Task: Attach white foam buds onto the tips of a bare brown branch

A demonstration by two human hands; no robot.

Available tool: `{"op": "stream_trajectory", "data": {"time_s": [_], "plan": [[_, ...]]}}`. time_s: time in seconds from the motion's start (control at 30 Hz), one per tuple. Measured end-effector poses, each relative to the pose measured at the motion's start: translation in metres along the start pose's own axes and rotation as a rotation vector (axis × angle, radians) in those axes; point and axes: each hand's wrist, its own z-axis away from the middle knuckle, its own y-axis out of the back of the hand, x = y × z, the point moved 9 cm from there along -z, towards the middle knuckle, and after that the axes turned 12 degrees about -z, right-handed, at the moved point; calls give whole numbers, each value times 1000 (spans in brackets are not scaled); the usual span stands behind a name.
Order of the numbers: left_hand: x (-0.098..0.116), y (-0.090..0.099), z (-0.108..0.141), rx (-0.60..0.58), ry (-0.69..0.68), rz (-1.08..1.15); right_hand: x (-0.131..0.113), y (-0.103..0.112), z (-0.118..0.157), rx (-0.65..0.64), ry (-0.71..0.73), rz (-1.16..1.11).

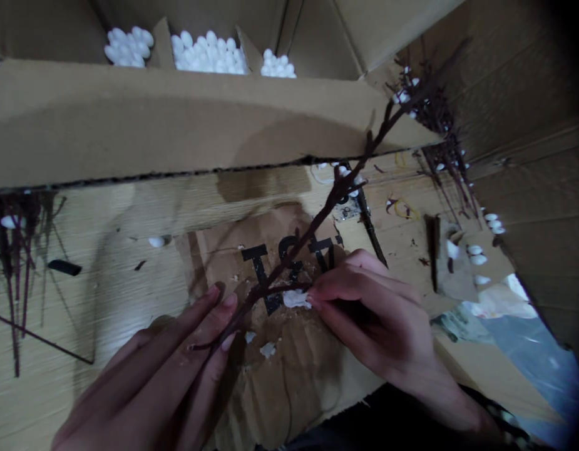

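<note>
A dark brown branch (pixel 317 219) slants from the lower left up toward the upper right, over a cardboard piece (pixel 312 351) with black printing. My left hand (pixel 176 369) is closed round its lower end, the fingers pressed together on the stem. My right hand (pixel 374 313) pinches the tip of a short side twig (pixel 282 289) that leaves the main stem. Right beside those fingertips is a crumpled white scrap (pixel 296 299); whether they touch it I cannot tell. Smaller white flakes (pixel 267 349) lie on the cardboard between my hands.
Across the back, a cardboard box (pixel 176 125) holds white egg-shaped pieces (pixel 209 53) in three groups. Bundled twigs lie at the left (pixel 19 250) and at the right (pixel 434 106). Clear plastic (pixel 533 357) lies at the lower right. A loose white piece (pixel 156 242) rests on the table.
</note>
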Motion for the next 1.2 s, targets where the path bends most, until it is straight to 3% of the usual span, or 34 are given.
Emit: {"op": "stream_trajectory", "data": {"time_s": [0.37,0.7,0.87,1.03,1.2], "plan": [[4,1,0,-14,-29,-59,-1,-2,-1,-46,-20,-93],[6,0,-3,-26,-53,-53,-5,5,-4,14,37,-27],[8,0,-1,-15,-75,-66,-5,-1,-4,-61,41,56],[7,-3,3,-40,-108,-63,-9,6,-6,2,68,90],[6,-2,3,-37,-105,-71,-8,0,-4,-75,66,104]]}}
